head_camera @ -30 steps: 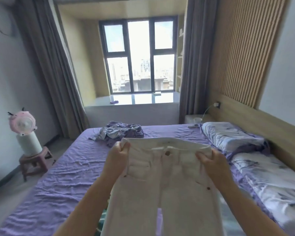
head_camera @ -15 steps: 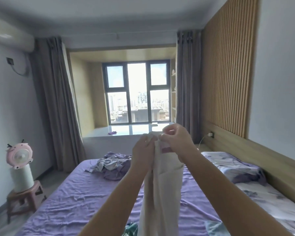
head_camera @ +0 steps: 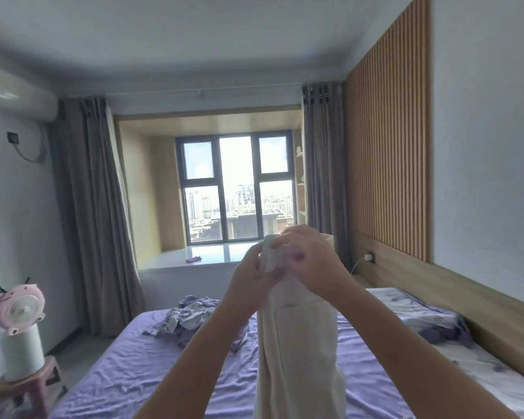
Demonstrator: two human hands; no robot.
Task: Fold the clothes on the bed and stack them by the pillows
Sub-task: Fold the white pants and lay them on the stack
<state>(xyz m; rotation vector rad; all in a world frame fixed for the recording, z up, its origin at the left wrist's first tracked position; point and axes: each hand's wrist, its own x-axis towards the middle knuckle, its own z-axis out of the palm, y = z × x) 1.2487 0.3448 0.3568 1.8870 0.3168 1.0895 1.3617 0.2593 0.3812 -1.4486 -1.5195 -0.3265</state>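
Head view: both hands, left (head_camera: 248,276) and right (head_camera: 312,261), are pinching the trousers (head_camera: 297,343) waistband together, legs hanging straight below the grip

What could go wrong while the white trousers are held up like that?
Both hands, left hand and right hand, grip only the top of the white trousers, so the halves might slip out of line. The hanging legs could also drag and bunch on the purple sheet.
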